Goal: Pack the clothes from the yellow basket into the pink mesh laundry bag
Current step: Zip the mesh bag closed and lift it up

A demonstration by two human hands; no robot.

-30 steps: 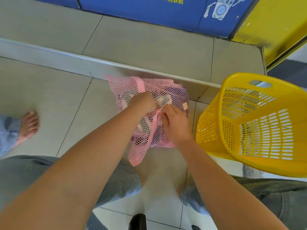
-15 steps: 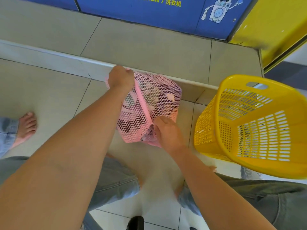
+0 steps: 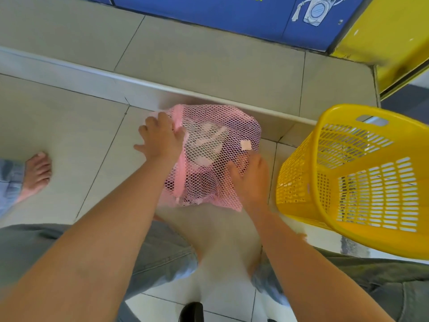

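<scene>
The pink mesh laundry bag point(image 3: 216, 145) lies bulging on the tiled floor in front of my knees, with pale and dark clothes showing through the mesh. My left hand point(image 3: 160, 138) rests flat on the bag's upper left edge by the pink zipper seam, fingers spread. My right hand point(image 3: 249, 180) presses the bag's lower right side, fingers curled on the mesh. The yellow basket point(image 3: 301, 182) stands tilted to the right of the bag; no clothes show inside it.
A low tiled step point(image 3: 92, 80) runs across just behind the bag. A blue panel point(image 3: 232, 17) and a yellow cabinet point(image 3: 390, 38) stand at the back. Another person's bare foot point(image 3: 37, 173) is on the floor at the left. My knees fill the bottom.
The bag has come down from being held up to lying on the floor. My left hand has let go of its top edge and now rests on it; my right hand slid to its right side.
</scene>
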